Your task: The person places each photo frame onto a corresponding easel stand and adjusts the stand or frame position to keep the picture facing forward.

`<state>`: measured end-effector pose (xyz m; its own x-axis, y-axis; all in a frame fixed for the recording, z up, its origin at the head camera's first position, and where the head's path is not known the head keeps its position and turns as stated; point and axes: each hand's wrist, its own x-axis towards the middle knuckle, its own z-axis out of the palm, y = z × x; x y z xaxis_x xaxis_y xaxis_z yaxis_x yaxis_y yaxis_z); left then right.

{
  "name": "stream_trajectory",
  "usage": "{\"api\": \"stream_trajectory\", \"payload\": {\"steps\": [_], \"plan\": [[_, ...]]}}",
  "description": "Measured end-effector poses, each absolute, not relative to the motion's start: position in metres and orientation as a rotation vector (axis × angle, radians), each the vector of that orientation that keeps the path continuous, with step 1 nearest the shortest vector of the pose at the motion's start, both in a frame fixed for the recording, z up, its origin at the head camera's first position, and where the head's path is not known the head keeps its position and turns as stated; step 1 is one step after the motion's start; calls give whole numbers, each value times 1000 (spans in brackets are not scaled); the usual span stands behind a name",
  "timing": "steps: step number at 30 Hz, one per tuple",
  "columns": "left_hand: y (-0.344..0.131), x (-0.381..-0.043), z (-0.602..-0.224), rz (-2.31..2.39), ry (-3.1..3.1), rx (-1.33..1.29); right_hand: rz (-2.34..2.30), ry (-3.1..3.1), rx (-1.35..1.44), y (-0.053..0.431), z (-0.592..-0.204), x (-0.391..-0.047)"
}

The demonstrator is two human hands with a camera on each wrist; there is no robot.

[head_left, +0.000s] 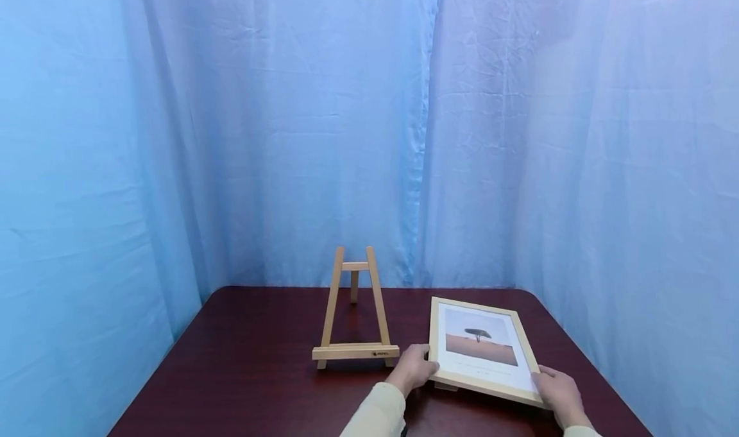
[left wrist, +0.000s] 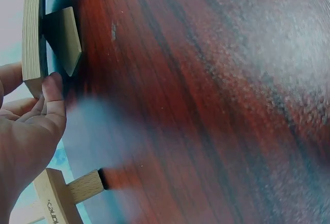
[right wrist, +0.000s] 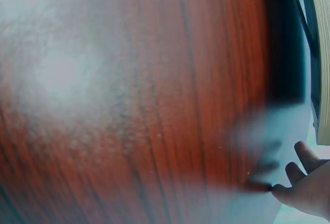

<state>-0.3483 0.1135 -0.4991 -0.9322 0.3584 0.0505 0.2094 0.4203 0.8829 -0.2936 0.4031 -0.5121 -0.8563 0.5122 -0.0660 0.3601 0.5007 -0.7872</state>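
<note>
A light wood picture frame (head_left: 482, 385) with a tree print is tilted over the right of the table, its back flap (left wrist: 64, 38) jutting out beneath. My left hand (head_left: 412, 368) pinches its near left corner, thumb on the front and fingertips behind. At the near right corner my right hand (head_left: 559, 392) holds the edge, its thumb over the front. In the right wrist view, the fingers (right wrist: 305, 158) show by the frame's lower corner. Left of my left hand stands a small wooden easel (head_left: 355, 352), with nothing on its ledge.
The dark red wood table (head_left: 242, 360) has rounded far corners. Light blue curtains (head_left: 323, 135) hang behind it and along both sides. The easel's rear leg (head_left: 354, 287) reaches back toward the far edge.
</note>
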Motion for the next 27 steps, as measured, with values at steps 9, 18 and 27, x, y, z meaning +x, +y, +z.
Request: {"api": "stream_trajectory", "payload": {"steps": [9, 18, 27], "plan": [[115, -349, -492, 1598, 2480, 499, 1456, -2446, -719, 406, -501, -297], [116, -348, -480, 1691, 2420, 515, 1616, -2349, -706, 416, -494, -301], [117, -351, -470, 1754, 2395, 535, 1711, -2298, -712, 423, -484, -304]]}}
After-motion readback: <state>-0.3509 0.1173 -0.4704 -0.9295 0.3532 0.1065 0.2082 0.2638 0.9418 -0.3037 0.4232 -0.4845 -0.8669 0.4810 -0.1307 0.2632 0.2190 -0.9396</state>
